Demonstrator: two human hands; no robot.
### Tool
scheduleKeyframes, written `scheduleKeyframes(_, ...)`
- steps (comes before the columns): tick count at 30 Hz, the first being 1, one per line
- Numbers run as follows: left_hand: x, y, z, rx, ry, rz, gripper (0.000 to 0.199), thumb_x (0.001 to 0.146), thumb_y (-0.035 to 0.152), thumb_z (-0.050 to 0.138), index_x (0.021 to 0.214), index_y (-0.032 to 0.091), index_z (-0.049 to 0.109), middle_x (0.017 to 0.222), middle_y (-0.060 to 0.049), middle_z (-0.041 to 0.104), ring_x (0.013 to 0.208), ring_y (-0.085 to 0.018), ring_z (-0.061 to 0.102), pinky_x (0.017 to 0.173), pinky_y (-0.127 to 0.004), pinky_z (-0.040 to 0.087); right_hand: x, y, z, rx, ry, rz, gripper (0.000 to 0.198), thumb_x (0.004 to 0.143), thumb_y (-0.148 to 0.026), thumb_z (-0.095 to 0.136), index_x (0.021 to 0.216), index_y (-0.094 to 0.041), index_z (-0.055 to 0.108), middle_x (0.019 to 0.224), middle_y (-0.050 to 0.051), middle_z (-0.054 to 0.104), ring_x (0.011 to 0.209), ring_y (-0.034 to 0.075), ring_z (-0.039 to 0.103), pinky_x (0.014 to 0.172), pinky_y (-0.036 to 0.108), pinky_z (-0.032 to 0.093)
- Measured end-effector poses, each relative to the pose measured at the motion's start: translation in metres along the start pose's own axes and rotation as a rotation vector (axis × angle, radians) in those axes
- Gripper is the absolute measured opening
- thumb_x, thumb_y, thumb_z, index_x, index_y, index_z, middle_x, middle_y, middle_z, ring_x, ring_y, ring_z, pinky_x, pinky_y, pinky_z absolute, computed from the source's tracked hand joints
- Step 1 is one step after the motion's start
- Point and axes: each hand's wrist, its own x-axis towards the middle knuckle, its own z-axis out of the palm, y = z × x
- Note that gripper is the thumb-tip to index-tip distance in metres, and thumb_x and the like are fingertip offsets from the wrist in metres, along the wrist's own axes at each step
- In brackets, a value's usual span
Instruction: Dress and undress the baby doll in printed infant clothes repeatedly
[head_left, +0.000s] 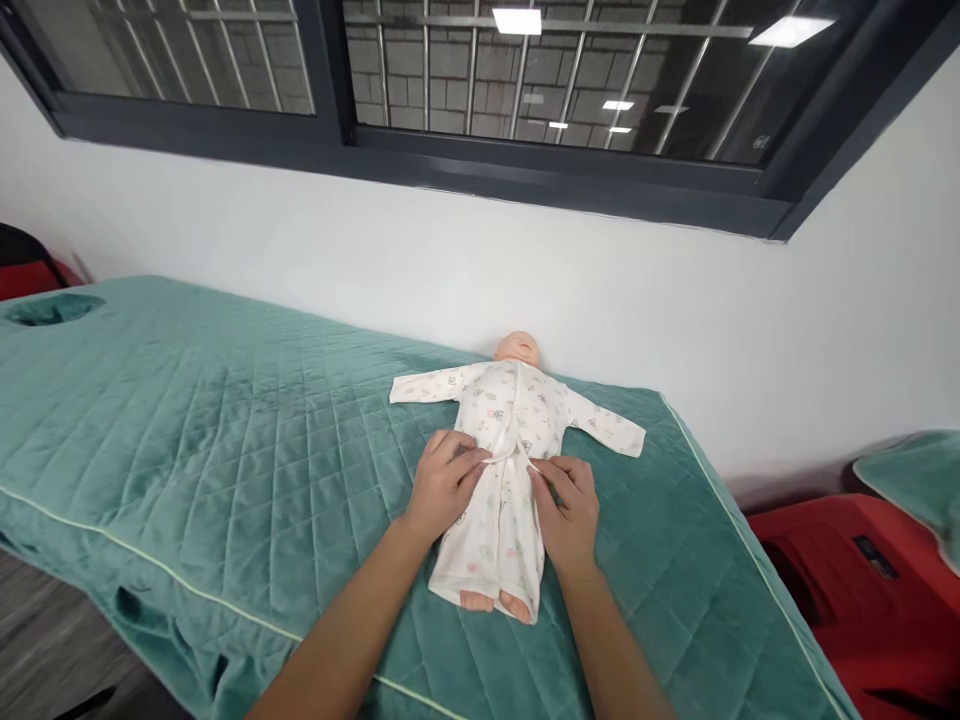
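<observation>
A baby doll (pixel 517 347) lies on its back in a white printed long-sleeved top (pixel 495 400) and matching trousers (pixel 480 545), its feet showing at the hems. Both sleeves stretch out to the sides. At the doll's waist, my left hand (pixel 444 480) pinches one end of a white drawstring (pixel 501 455) between thumb and fingers. The other end sits in the closed fingertips of my right hand (pixel 568 505), across the waist. Whether the cord is knotted in the middle is too small to tell.
A green quilted cover (pixel 247 430) with pale piping spreads over the bed, with a face hole (pixel 52 309) at far left. Behind is a white wall (pixel 337 240) below a barred window (pixel 480 90). A red plastic chair (pixel 847 570) stands at the right.
</observation>
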Motion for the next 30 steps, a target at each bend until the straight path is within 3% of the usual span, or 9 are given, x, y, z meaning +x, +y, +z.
scheduleKeyframes(7,-0.0008,0.0061,-0.0042,-0.050,-0.027,-0.072,0.023,0.096,0.027,0.050,0.093,0.022,0.072,0.086,-0.007,0.062,0.087,-0.021,0.055,0.082,-0.038,0.048,-0.0009,-0.0038,0.0003,0.036,-0.042,0.038,0.011,0.092,-0.024,0.060,0.092,-0.026,0.071,0.087,0.004,0.061,0.085,0.021,0.058,0.077,0.040,0.048)
scheduleKeyframes(12,-0.0023,0.0020,-0.0051,-0.068,0.043,-0.174,0.027,0.098,0.029,0.045,0.092,0.022,0.070,0.088,-0.006,0.063,0.086,-0.020,0.056,0.083,-0.038,0.047,-0.0026,-0.0035,-0.0011,0.046,-0.031,0.050,0.008,0.092,-0.024,0.060,0.090,-0.024,0.067,0.092,0.005,0.063,0.090,0.023,0.058,0.082,0.044,0.048)
scheduleKeyframes(16,-0.0024,0.0000,-0.0035,-0.058,0.038,-0.181,0.027,0.098,0.030,0.046,0.109,0.024,0.070,0.105,-0.008,0.064,0.101,-0.021,0.057,0.094,-0.041,0.047,-0.0031,-0.0017,-0.0006,0.052,0.005,0.070,0.010,0.091,-0.024,0.059,0.096,-0.024,0.067,0.102,0.007,0.064,0.099,0.024,0.059,0.088,0.046,0.049)
scheduleKeyframes(19,-0.0002,0.0015,-0.0018,-0.073,-0.077,-0.063,0.030,0.096,0.032,0.053,0.121,0.027,0.068,0.130,-0.010,0.058,0.122,-0.025,0.049,0.107,-0.047,0.041,-0.0029,0.0006,0.0016,0.032,-0.032,0.066,0.017,0.089,-0.024,0.061,0.105,-0.026,0.067,0.116,0.008,0.064,0.110,0.026,0.056,0.095,0.049,0.047)
scheduleKeyframes(22,0.0025,0.0031,-0.0008,-0.074,-0.179,-0.009,0.029,0.095,0.032,0.056,0.120,0.032,0.071,0.148,-0.007,0.047,0.138,-0.028,0.036,0.115,-0.053,0.034,-0.0028,0.0032,0.0034,0.029,-0.089,0.073,0.023,0.090,-0.025,0.060,0.112,-0.029,0.066,0.127,0.007,0.061,0.119,0.028,0.051,0.100,0.052,0.044)
scheduleKeyframes(26,0.0028,0.0034,-0.0002,-0.071,-0.221,-0.021,0.025,0.095,0.031,0.056,0.112,0.033,0.075,0.154,-0.004,0.041,0.144,-0.030,0.028,0.118,-0.057,0.030,-0.0027,0.0049,0.0039,0.048,-0.138,0.076,0.021,0.092,-0.024,0.057,0.108,-0.030,0.069,0.135,0.006,0.058,0.128,0.028,0.046,0.103,0.053,0.043)
scheduleKeyframes(30,0.0005,0.0002,0.0004,-0.122,-0.167,-0.060,0.024,0.095,0.031,0.056,0.111,0.030,0.075,0.152,-0.006,0.044,0.141,-0.029,0.033,0.117,-0.055,0.032,-0.0019,0.0037,0.0032,0.079,-0.134,0.099,0.016,0.093,-0.025,0.056,0.093,-0.028,0.072,0.132,0.005,0.061,0.129,0.028,0.046,0.104,0.054,0.042)
